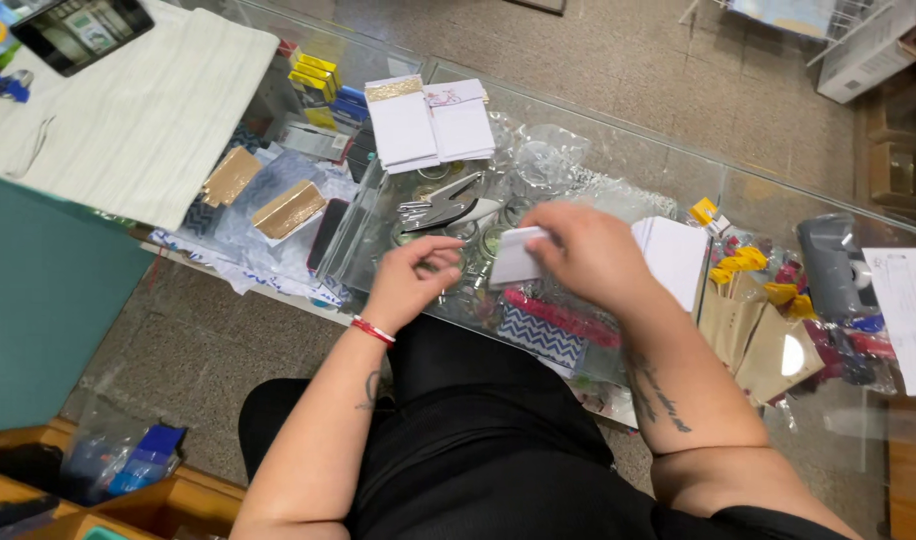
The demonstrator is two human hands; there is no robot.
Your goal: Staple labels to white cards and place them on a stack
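On the glass counter (618,130), going left to right: a pale cloth (148,110) covers the far left corner, then two stacks of white cards (428,122) sit squared off within reach, with a metal punch (440,208) lying just in front. The left hand (410,280) curls loosely, fingers bent, gripping nothing I can make out. The right hand (586,250) pinches a small white card (516,256), lifted above the glass between both hands. More white cards (678,255) are piled beside that wrist, handy for taking.

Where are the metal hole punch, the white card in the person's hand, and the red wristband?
Metal hole punch (440,208), head view, on its silver handle.
White card (516,256), head view, on the bare part left of the right hand's fingers.
Red wristband (373,330), head view, across the left wrist.
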